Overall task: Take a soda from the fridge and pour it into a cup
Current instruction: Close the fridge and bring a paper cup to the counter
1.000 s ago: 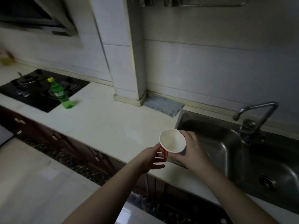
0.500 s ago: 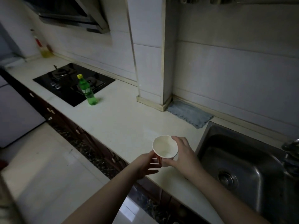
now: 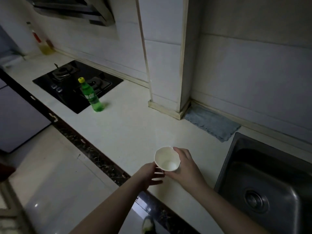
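Observation:
A white paper cup (image 3: 166, 157) with a red outside is held just above the pale counter (image 3: 128, 132) near its front edge. Its inside looks empty. My right hand (image 3: 184, 166) wraps around the cup's right side. My left hand (image 3: 149, 176) touches the cup's lower left side with the fingers spread. A green soda bottle (image 3: 91, 96) with a yellow cap stands upright and closed at the edge of the stove, far to the upper left of the cup.
A black gas stove (image 3: 76, 83) is set into the counter at the left. A steel sink (image 3: 266, 186) lies at the right. A grey cloth (image 3: 211, 123) lies by the wall column. An oil bottle (image 3: 42, 43) stands in the far left corner.
The view has swung left, so the sink slid right and the stove came more into view. Both hands stay on the cup, which now tilts less toward me.

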